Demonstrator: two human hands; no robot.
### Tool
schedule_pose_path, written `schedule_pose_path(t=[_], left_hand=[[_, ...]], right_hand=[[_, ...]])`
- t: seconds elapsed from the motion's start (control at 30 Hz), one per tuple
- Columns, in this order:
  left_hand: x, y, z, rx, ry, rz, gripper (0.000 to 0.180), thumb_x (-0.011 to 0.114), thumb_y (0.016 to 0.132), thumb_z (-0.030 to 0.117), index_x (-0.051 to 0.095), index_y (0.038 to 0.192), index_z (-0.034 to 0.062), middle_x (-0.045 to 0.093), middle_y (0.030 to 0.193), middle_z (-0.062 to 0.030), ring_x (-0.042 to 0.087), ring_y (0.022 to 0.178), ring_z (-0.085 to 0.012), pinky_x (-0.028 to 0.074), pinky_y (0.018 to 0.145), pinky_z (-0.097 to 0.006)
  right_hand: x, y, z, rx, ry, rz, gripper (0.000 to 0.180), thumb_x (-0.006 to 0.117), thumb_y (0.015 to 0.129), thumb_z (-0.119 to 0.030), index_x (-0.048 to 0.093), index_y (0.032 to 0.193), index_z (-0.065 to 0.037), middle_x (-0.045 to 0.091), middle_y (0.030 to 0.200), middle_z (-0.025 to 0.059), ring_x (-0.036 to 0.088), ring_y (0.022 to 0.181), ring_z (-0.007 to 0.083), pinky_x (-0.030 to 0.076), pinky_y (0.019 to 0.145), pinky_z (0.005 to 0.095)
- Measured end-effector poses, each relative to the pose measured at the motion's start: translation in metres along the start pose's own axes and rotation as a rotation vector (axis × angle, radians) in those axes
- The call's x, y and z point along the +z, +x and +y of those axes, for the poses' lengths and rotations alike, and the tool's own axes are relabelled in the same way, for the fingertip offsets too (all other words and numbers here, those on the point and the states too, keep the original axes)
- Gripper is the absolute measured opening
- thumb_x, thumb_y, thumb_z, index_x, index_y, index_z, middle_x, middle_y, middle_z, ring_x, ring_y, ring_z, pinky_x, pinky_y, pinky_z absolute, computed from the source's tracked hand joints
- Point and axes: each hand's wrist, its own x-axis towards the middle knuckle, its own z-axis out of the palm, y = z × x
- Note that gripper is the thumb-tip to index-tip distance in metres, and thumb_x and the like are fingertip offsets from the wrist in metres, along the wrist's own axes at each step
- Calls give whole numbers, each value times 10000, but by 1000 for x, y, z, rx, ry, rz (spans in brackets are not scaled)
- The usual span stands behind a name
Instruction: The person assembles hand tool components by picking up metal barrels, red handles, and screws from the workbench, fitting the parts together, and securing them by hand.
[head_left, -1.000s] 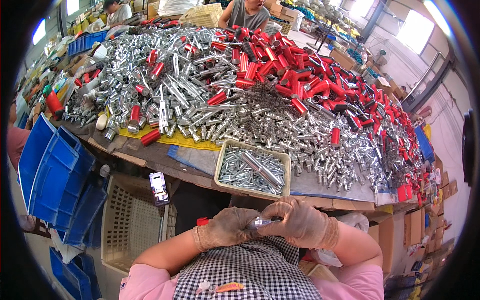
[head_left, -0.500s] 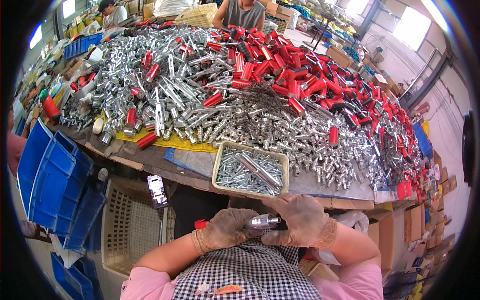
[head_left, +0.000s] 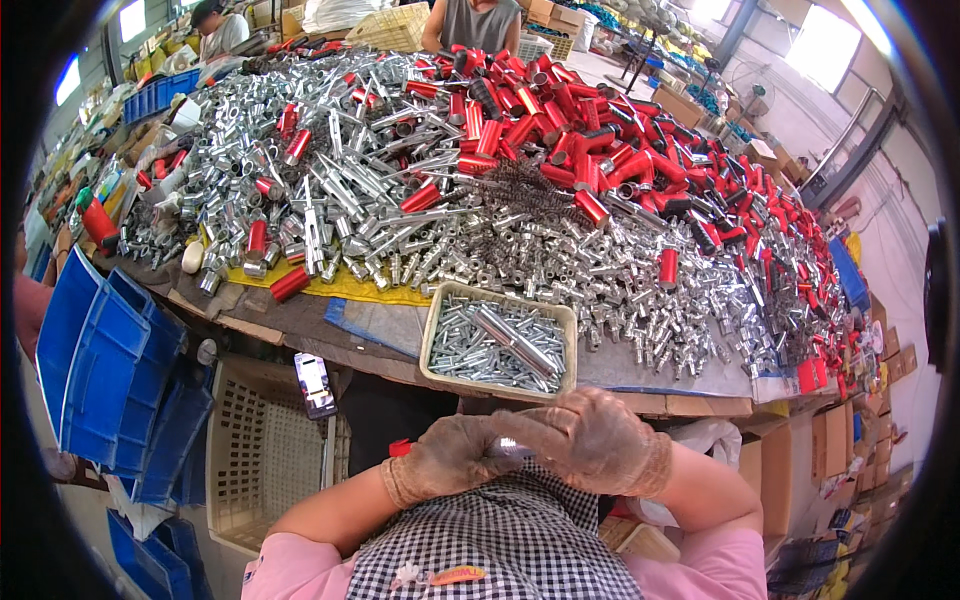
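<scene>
Both my hands wear worn brownish-grey gloves and meet in front of my checked apron. My left hand (head_left: 452,458) is wrapped round a red-and-silver metal tool body (head_left: 512,448). Its silver collar shows between the gloves, and a red end pokes out past the left palm. My right hand (head_left: 595,442) closes over the collar's tip with bent fingers, hiding that end. Just beyond the hands, at the table edge, a cream tray (head_left: 428,345) holds many small silver pins and a few thicker rods.
A large heap of silver fittings (head_left: 330,170) and red tool handles (head_left: 640,160) covers the table. Blue bins (head_left: 115,370) and a cream crate (head_left: 260,460) stand at the left, with a phone (head_left: 315,385) by the crate. Cardboard boxes are at the right; other people sit beyond.
My right hand has moved left and closed over the silver tip that stuck out before. The left hand keeps its hold on the tool body.
</scene>
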Motion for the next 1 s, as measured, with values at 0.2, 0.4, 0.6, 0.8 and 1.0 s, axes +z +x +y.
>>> schedule_pose_path(t=[0.2,0.4,0.6,0.8,1.0], left_hand=[[-3,0,1,-47,32,-61,225,715,819,191,659,1016,98,679,924,-109,665,812,-270,517,719,-334],[8,-1,-10,-8,-84,-42,282,676,853,282,625,1031,69,665,898,-117,651,832,-299,508,730,-375],[3,-1,-3,-51,0,-64,262,693,854,229,654,1075,94,693,937,-102,675,854,-228,519,775,-317],[12,-2,-7,10,27,-78,267,678,845,292,629,984,69,650,835,-128,642,777,-320,503,702,-382],[9,-5,-7,61,-66,-47,239,688,826,263,625,946,67,651,835,-116,641,753,-311,498,662,-381]], right_hand=[[-36,14,5,290,134,-191,556,669,777,-360,579,1213,-27,662,793,68,631,600,226,500,536,331],[-33,8,5,257,130,-206,660,596,846,-515,470,1350,-109,592,568,82,601,466,235,440,419,337],[-3,13,14,-142,90,150,599,698,785,-398,553,1256,-57,534,494,51,560,423,231,420,403,353],[-13,-9,2,292,225,-215,583,620,858,-460,551,1243,-28,595,597,125,616,518,288,467,480,386],[-25,-9,-3,393,350,-183,684,576,865,-540,508,1309,-24,662,716,129,660,638,290,513,588,372]])
